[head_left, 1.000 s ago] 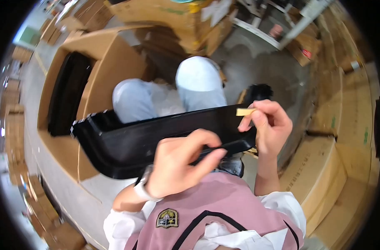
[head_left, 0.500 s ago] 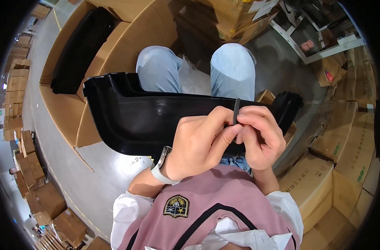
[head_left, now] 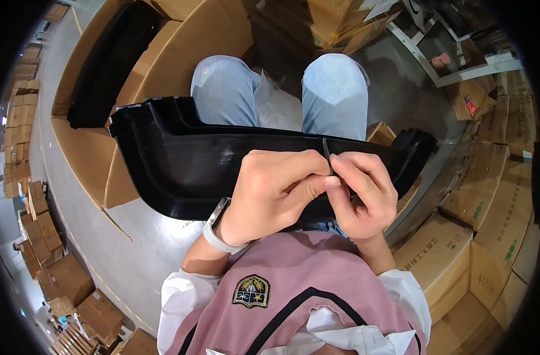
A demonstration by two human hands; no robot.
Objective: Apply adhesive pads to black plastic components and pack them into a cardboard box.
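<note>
A long, glossy black moulded plastic panel (head_left: pixel 181 165), curved at its left end, lies across my lap below the knees. Above it my left hand (head_left: pixel 276 188) and my right hand (head_left: pixel 366 192) meet, thumbs and forefingers closed in a pinch. Between those fingertips is a thin dark strip (head_left: pixel 327 152), standing roughly upright with its top end showing. The fingers hide its lower end. I cannot tell whether the strip touches the panel.
An open cardboard box (head_left: pixel 181 44) at the upper left holds another black panel (head_left: pixel 113 65). Stacked cartons (head_left: pixel 435 248) stand close on my right. Farther back on the right is a white metal frame (head_left: pixel 427 62). More boxes (head_left: pixel 66 278) line the floor at the left.
Both hands have shifted slightly left with the strip, and the strip now leans a little left at its top. The panel's left end sits slightly farther left and higher in the picture.
</note>
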